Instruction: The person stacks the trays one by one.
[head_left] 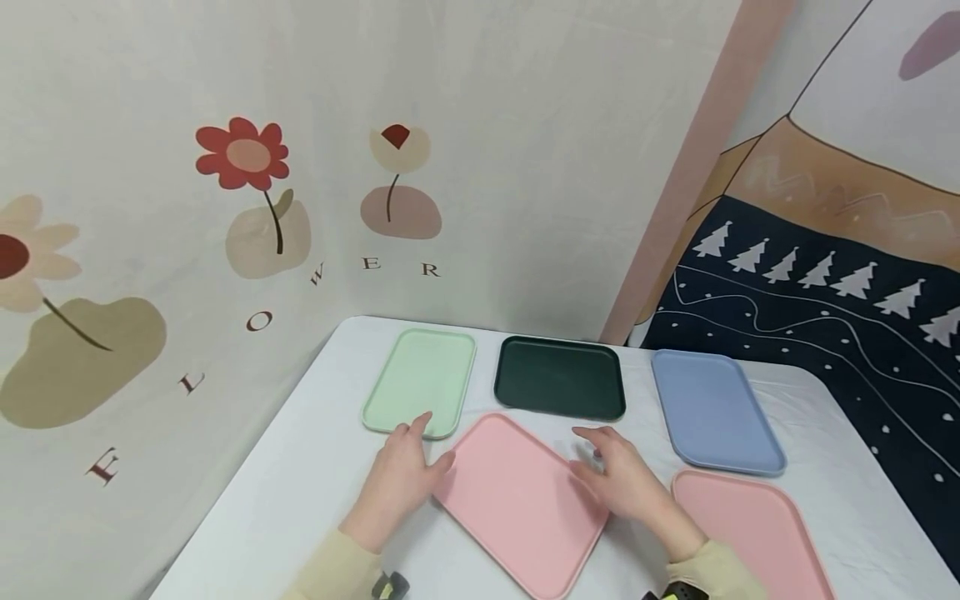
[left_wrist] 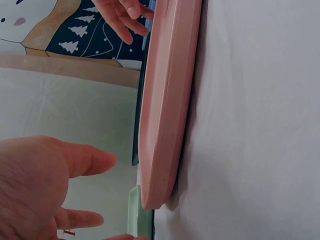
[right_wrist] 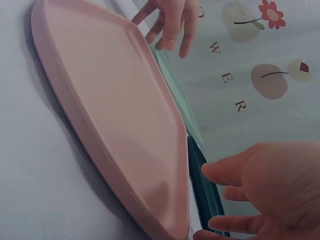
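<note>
A pink tray (head_left: 525,508) lies turned at an angle on the white table, nearest both hands. My left hand (head_left: 405,467) hovers at its left corner, fingers spread and holding nothing. In the left wrist view, a gap shows between that hand (left_wrist: 35,185) and the pink tray (left_wrist: 165,100). My right hand (head_left: 622,475) is at the tray's right side, fingers loosely bent, with nothing in them. The right wrist view shows this hand (right_wrist: 280,185) apart from the pink tray (right_wrist: 110,100). Beyond the left fingertips lies a light green tray (head_left: 423,375).
A dark green tray (head_left: 559,377) lies at the back middle and a blue tray (head_left: 716,412) at the back right. A second pink tray (head_left: 750,525) sits at the right, partly behind the right forearm. Printed fabric (head_left: 510,167) hangs behind the white table (head_left: 292,467).
</note>
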